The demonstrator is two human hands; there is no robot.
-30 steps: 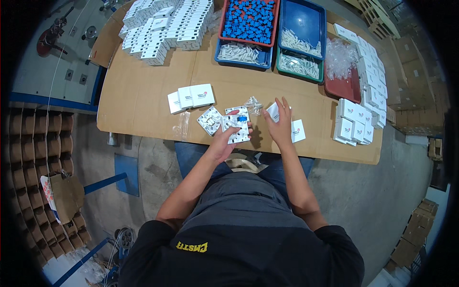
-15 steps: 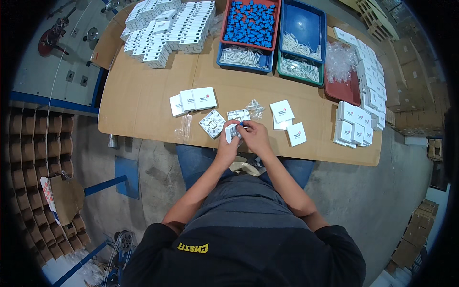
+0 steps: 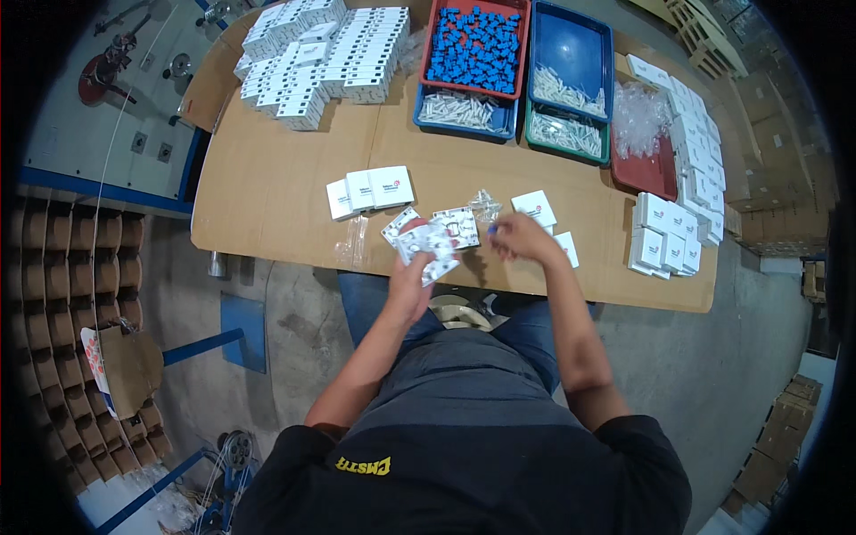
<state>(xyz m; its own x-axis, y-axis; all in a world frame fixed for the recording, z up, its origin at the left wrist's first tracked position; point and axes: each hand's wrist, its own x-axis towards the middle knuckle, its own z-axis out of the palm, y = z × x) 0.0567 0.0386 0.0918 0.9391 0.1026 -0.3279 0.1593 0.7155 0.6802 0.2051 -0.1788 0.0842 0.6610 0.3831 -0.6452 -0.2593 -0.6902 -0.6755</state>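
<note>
- Left hand [image 3: 412, 278]: fingers closed on white plate [image 3: 430, 243], lifted over the near side of counter [image 3: 276, 196]. Grip is at its near-left part, probably so the rest is exposed.
- Right hand [image 3: 524, 239]: fingers narrow, pinching small blue piece [image 3: 492, 229] right of the plate, not touching it. Tip pinch presumably suits such a small part.
- Second plate [image 3: 458, 226] lies flat just beyond; third plate [image 3: 401, 220] is partly blocked by the held one.
- Clear bag [image 3: 486, 205] sits far of the right hand, contents blurred.
- Right cover [image 3: 535, 207] and overlapping left covers [image 3: 389, 187] flank the middle, likely within easy reach.
- Far side: red tray [image 3: 434, 78] of blue pieces overlaps blue tray [image 3: 508, 132] of white plugs, limiting access.
- White stacks [image 3: 361, 53] far left.
</note>
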